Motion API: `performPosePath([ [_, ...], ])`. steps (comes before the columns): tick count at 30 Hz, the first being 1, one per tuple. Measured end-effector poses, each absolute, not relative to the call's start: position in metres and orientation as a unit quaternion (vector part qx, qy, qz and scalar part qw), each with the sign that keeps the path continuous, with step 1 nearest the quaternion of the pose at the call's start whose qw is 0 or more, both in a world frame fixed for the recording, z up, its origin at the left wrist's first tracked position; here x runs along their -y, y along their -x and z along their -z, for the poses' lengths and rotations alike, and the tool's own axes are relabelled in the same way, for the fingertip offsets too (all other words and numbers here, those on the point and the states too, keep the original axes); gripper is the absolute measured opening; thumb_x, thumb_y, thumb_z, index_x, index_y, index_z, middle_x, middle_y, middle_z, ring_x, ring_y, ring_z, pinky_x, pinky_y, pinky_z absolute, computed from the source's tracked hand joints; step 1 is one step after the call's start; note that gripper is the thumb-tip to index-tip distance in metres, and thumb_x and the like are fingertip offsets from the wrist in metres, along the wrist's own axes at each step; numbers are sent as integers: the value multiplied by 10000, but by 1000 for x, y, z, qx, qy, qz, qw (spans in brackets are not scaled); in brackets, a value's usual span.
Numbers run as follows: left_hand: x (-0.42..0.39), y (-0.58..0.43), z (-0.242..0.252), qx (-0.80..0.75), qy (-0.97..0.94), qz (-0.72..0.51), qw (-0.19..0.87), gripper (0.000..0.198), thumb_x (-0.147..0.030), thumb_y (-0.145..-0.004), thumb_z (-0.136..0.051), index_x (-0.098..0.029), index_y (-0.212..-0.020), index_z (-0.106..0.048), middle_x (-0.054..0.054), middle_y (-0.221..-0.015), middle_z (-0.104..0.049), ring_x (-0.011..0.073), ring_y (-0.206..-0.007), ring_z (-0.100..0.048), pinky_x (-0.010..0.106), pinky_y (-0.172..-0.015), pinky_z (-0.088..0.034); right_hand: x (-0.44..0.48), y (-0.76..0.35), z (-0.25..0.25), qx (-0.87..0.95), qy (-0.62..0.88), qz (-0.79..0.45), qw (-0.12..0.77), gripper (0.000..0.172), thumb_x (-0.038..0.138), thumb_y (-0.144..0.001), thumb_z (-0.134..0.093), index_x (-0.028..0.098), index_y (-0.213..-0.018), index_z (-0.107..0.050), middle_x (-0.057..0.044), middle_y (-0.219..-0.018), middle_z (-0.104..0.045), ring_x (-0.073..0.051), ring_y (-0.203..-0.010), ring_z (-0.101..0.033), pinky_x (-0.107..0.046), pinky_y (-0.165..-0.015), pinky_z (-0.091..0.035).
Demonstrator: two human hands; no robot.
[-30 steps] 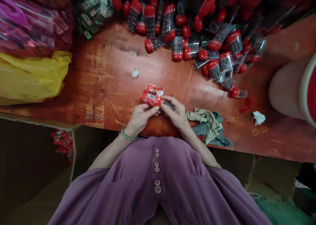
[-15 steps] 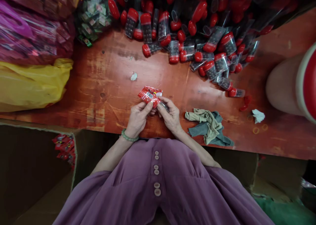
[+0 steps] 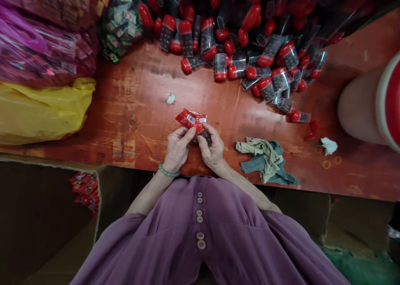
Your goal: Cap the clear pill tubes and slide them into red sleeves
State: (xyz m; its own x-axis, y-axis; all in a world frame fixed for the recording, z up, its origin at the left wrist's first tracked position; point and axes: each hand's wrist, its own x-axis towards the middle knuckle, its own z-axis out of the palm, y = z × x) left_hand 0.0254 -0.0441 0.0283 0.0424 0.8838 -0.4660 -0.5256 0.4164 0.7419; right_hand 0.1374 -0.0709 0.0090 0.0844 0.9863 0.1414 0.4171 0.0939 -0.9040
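A red printed plastic packet (image 3: 189,117) with a white barcode patch is held over the table, near its front edge. My left hand (image 3: 178,148), with a green bead bracelet at the wrist, pinches the packet's lower left part. My right hand (image 3: 213,151) grips a clear tube with dark beads (image 3: 205,136) at the packet's lower right. The tube's upper end meets the packet; whether it is inside cannot be made out. Behind the hands lies a heap of red-capped clear tubes (image 3: 239,66) with dark contents.
Yellow (image 3: 40,110) and purple bags (image 3: 53,47) fill the left side. A white bucket (image 3: 359,106) stands at the right. Crumpled cloths (image 3: 265,158) lie right of my hands. Below the table edge at left, a cardboard box (image 3: 98,206) holds red packets (image 3: 86,191).
The packet has tilted slightly, and more of the dark-beaded tube shows between my right fingers. Both hands keep their grip. The view has shifted a little.
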Motion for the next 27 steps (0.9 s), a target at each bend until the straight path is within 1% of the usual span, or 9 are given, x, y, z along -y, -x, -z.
performPosePath([
  [4, 40, -22, -31, -416, -182, -521, 722, 426, -496, -589, -893, -178, -825, -736, 9, -764, -736, 105, -639, -637, 245, -668, -505, 67, -138, -5, 595, 549, -335, 481, 388, 382, -978, -520, 213, -1326, -539, -118, -1228, -680, -228, -1109, -670, -400, -993, -541],
  [10, 38, -22, -33, -442, -150, -532, 706, 324, -405, -578, -914, -184, -755, -757, 13, -764, -760, 123, -712, -685, 263, -796, -528, 61, -148, -18, 653, 509, -346, 441, 405, 386, -970, -540, 209, -1334, -526, -123, -1254, -660, -230, -1139, -648, -406, -1005, -535],
  [13, 37, -20, -33, -448, -135, -548, 693, 326, -389, -549, -927, -188, -742, -757, -4, -754, -760, 106, -676, -672, 241, -748, -527, 62, -156, -26, 635, 485, -454, 395, 392, 390, -989, -513, 214, -1340, -515, -84, -1154, -685, -163, -875, -689, -332, -817, -595],
  [15, 36, -19, -32, -451, -136, -550, 689, 342, -374, -518, -941, -182, -731, -754, -10, -739, -755, 98, -658, -661, 230, -722, -522, 64, -160, -28, 604, 485, -508, 376, 367, 402, -1001, -492, 215, -1315, -528, -36, -989, -697, -109, -653, -633, -269, -647, -579],
  [16, 36, -19, -31, -453, -140, -549, 688, 347, -365, -507, -945, -179, -728, -753, -11, -731, -752, 96, -652, -657, 228, -715, -520, 65, -161, -29, 598, 490, -513, 373, 355, 402, -1001, -493, 213, -1297, -542, -24, -948, -694, -103, -629, -620, -259, -627, -569],
  [20, 35, -21, -27, -456, -158, -547, 684, 350, -367, -505, -945, -181, -733, -755, -10, -736, -752, 95, -652, -654, 234, -736, -520, 63, -160, -32, 648, 498, -411, 403, 290, 316, -982, -540, 197, -1240, -604, -84, -1100, -714, -179, -957, -686, -331, -875, -566],
  [22, 35, -21, -25, -456, -171, -549, 680, 347, -378, -521, -940, -187, -746, -759, -9, -752, -756, 98, -665, -663, 246, -769, -524, 61, -160, -34, 670, 489, -372, 416, 281, 271, -973, -551, 193, -1235, -616, -109, -1139, -715, -197, -1034, -680, -349, -929, -547],
  [24, 35, -20, -25, -455, -193, -548, 674, 333, -394, -558, -926, -191, -770, -768, -3, -773, -764, 113, -697, -683, 268, -812, -531, 59, -160, -35, 664, 490, -376, 421, 281, 275, -961, -568, 197, -1224, -629, -108, -1126, -718, -198, -1011, -682, -353, -909, -551],
  [27, 34, -18, -29, -437, -230, -538, 684, 322, -432, -642, -879, -193, -837, -785, 35, -855, -784, 171, -809, -724, 322, -877, -549, 57, -162, -34, 591, 498, -481, 414, 313, 368, -949, -585, 210, -1212, -642, -51, -951, -716, -155, -781, -669, -305, -734, -559],
])
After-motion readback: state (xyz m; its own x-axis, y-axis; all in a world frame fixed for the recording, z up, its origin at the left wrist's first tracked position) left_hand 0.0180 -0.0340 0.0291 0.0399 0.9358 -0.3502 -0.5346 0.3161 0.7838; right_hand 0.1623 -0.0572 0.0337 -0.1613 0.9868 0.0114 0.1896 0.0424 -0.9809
